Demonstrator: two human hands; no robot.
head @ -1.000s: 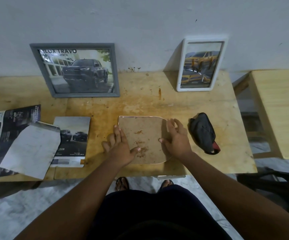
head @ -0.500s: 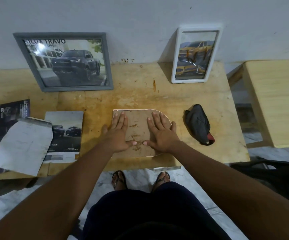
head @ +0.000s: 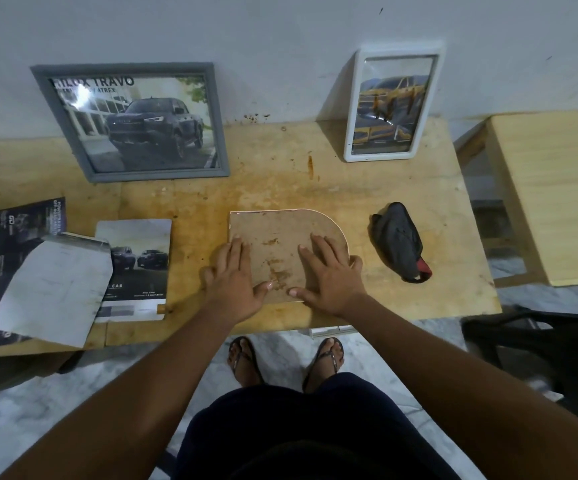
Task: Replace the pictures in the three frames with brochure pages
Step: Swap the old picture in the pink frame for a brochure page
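Note:
A third frame [head: 273,233] lies face down at the table's front middle, its stained brown backing up, one corner rounded. My left hand [head: 234,280] presses flat on its left part and my right hand [head: 329,271] presses flat on its right part, fingers straight. A grey frame [head: 130,121] with a dark truck page leans on the wall at the back left. A white frame [head: 393,103] with a yellow truck page leans at the back right. A car brochure [head: 138,258] lies to the left.
A loose white sheet [head: 50,289] overlaps a dark brochure page [head: 21,223] at the far left. A black folded pouch with a red tip [head: 400,240] lies right of the frame. A second wooden table [head: 550,199] stands to the right, a black chair [head: 540,344] below it.
Both hands slid from the frame's side edges onto its backing and flattened there. The camera view shifted a little.

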